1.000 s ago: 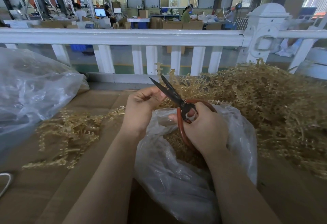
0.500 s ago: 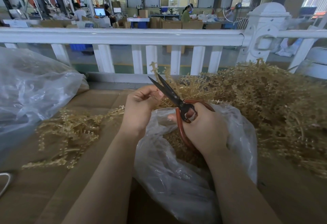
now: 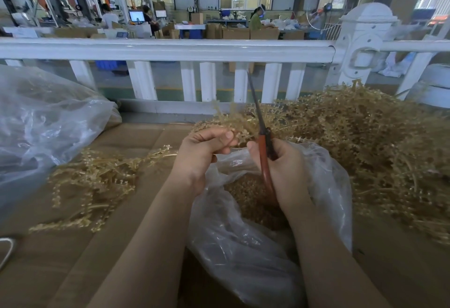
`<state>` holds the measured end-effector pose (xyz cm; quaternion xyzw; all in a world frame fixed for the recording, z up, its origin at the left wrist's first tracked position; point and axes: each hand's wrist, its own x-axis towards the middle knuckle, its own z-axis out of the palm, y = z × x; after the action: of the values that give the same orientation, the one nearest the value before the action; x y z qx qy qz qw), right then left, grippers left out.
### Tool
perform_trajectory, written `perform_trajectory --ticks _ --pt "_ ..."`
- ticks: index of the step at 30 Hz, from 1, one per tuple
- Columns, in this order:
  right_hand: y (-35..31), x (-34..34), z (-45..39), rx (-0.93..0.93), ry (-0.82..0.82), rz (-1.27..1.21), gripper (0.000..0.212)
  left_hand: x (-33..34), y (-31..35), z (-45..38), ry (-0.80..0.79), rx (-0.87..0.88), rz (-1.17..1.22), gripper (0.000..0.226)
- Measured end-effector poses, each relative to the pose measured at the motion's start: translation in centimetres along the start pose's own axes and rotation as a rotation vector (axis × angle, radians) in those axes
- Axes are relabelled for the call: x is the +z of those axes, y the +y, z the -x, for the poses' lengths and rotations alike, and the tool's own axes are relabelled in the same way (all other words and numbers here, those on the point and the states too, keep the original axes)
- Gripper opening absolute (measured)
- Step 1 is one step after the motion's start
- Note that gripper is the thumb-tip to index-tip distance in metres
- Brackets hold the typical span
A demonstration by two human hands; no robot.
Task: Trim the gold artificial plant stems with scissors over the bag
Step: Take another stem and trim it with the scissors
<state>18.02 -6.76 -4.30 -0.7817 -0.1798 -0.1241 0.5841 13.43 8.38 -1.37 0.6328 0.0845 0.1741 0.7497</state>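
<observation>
Gold stems, seemingly blurred, bristly, beaded.

I see the scissors with orange-red handles and dark blades. The blades stand almost upright, closed together, the tip pointing up toward the white railing. The handles go down over the open mouth of the clear plastic bag. The bag lies crumpled on the brown cardboard and it has many small gold cuttings inside. A gold stem with small bumpy leaves stands just left of the blades, above the bag; I cannot tell if it touches them. A big pile of gold stems lies at the right of the bag, a smaller loose heap at the left.
</observation>
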Motion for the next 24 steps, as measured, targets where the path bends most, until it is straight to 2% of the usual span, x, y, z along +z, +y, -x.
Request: perform_trajectory --ticks 4,10,15,21,24 --pt "-0.14 0.13 -0.12 0.044 -0.054 -0.17 0.028 0.58 -0.01 0.32 -0.028 -0.01 -0.038 0.015" --pt "-0.23 -0.05 -0.22 0.015 -0.033 -0.164 0.015 1.15 -0.39 0.42 -0.075 -0.01 -0.009 0.007" --pt "-0.26 -0.08 -0.06 -0.044 -0.05 -0.151 0.018 0.77 -0.33 0.08 -0.06 -0.027 -0.079 0.004" --pt "-0.11 -0.06 -0.2 -0.072 -0.034 -0.022 0.019 0.93 -0.39 -0.07 -0.02 -0.005 -0.046 0.01" --pt "0.19 -0.12 -0.14 -0.099 0.003 0.135 0.035 0.9 -0.32 -0.18 0.053 0.018 -0.001 0.001"
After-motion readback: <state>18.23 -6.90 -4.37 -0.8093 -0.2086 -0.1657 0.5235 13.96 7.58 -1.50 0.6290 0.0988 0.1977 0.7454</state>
